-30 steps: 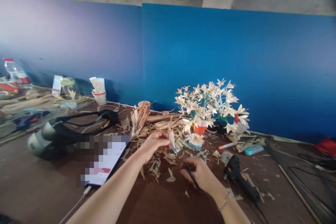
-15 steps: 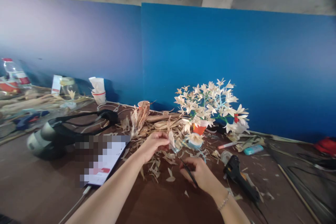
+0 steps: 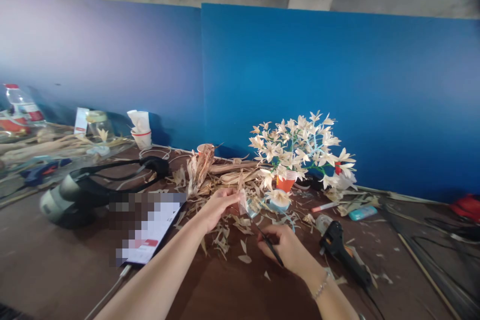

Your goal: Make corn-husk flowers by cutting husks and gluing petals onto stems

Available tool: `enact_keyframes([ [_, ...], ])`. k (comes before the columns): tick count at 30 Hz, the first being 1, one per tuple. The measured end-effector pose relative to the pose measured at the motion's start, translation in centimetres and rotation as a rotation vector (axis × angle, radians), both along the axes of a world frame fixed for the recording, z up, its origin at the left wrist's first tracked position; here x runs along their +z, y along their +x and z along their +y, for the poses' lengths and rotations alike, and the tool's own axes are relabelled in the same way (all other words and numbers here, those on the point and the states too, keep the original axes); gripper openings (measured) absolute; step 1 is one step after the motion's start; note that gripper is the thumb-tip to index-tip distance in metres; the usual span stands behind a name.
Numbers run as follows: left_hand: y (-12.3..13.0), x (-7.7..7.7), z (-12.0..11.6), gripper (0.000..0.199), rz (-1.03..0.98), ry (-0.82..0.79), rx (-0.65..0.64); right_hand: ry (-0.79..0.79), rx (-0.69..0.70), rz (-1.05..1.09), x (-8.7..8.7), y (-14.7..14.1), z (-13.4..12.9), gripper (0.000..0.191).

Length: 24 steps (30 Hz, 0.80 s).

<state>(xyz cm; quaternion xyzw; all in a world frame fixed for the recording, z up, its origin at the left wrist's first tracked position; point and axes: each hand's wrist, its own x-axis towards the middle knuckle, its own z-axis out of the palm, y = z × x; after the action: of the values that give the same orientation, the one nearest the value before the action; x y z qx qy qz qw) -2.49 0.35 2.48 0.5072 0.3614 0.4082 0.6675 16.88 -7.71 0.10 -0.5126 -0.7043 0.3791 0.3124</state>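
Note:
My left hand (image 3: 221,206) is closed in a pinch on a pale piece of dried husk (image 3: 243,202), held above the scraps. My right hand (image 3: 285,246) grips a slim black tool (image 3: 270,247); its thin metallic tip points up and left, close to the husk piece. I cannot tell whether the tip touches it. Loose petal-shaped husk pieces (image 3: 244,259) lie on the table below. Behind my hands stands a bunch of cream husk flowers (image 3: 294,145) in an orange paper cup (image 3: 285,181).
A black glue gun (image 3: 345,255) lies right of my right hand, beside a marker (image 3: 324,207) and a turquoise packet (image 3: 362,213). Left are a charging phone (image 3: 157,232) and a headset (image 3: 71,199). A husk bundle (image 3: 200,170) stands behind, near a blue partition (image 3: 318,70).
The husk piece in my left hand has turned slightly and sits a little lower. My right hand and the tool have hardly moved.

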Motion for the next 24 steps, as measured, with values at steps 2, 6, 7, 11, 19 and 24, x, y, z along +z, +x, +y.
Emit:
enact_keyframes([
  [2,0.02,-0.1,0.06,0.024,0.026,0.009,0.023,-0.003,0.026,0.005,-0.02,0.01,-0.03,0.011],
  [6,0.03,-0.3,0.25,0.022,0.011,0.06,0.037,-0.015,0.057,0.005,0.32,-0.04,-0.08,0.01],
  [7,0.03,-0.3,0.28,0.021,0.008,0.067,0.041,-0.016,0.057,0.001,0.46,-0.06,-0.08,0.009],
  [11,0.0,-0.16,0.31,0.016,-0.002,0.07,0.059,-0.016,0.057,-0.014,0.75,-0.13,-0.1,0.009],
  [19,0.01,-0.04,0.29,0.016,-0.046,0.072,0.053,-0.035,0.068,-0.013,0.42,-0.07,-0.2,0.011],
  [24,0.0,-0.21,0.43,0.017,-0.056,0.081,0.076,-0.016,0.051,-0.02,0.63,-0.08,-0.03,0.013],
])
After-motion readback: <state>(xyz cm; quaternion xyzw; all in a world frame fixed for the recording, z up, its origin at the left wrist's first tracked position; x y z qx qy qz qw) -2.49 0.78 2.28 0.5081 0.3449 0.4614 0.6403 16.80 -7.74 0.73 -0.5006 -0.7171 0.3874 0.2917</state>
